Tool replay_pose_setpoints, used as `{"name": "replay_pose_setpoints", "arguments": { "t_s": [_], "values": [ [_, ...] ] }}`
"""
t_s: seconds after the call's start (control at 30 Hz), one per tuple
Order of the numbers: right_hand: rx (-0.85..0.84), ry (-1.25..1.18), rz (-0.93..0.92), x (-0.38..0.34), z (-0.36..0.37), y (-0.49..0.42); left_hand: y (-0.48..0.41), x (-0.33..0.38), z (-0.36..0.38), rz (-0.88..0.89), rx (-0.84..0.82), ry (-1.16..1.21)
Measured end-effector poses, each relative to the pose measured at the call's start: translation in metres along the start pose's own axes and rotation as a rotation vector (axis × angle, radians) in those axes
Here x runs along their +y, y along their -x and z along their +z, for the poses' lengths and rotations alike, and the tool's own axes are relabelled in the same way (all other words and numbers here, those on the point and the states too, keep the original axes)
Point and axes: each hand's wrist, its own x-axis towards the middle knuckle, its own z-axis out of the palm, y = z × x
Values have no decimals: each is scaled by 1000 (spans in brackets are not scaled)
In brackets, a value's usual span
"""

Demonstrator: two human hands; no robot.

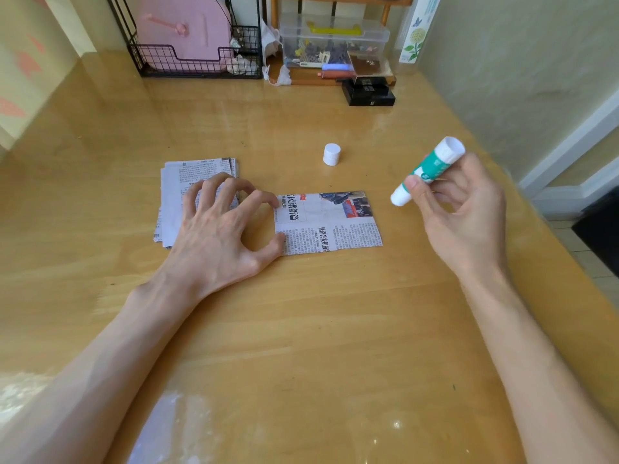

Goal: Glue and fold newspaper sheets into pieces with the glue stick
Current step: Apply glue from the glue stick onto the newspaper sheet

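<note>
A small newspaper sheet (330, 222) with a colour photo lies flat on the wooden table (301, 329). My left hand (221, 229) is spread with curved fingers; its index fingertip and thumb tip press on the sheet's left edge. Partly under that hand, to the left, sits a stack of cut newspaper pieces (187, 189). My right hand (462, 209) grips a green and white glue stick (428, 169), held in the air to the right of the sheet and tilted. Its white cap (331, 154) stands on the table behind the sheet.
A black wire rack (197, 58) with a pink item stands at the back. Beside it are a clear plastic box (331, 41) of small things, pens and a black box (368, 93). A wall runs along the table's right edge.
</note>
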Motion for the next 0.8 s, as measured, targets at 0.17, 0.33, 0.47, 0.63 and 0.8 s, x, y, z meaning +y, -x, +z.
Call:
{"name": "replay_pose_setpoints", "arguments": {
  "t_s": [0.17,0.33,0.47,0.63,0.8],
  "values": [
    [-38,-93,-8,-19,12,9,0,0,0,5,6,3],
    [-235,-184,-41,-31,40,21,0,0,1,6,11,-4],
    [-348,-169,-96,-34,65,25,0,1,1,2,14,-12],
    [-445,-126,-129,-34,82,29,-1,1,1,-1,10,-16],
    [-468,-44,-174,-32,88,31,-1,0,2,5,26,-19]
  ]
}}
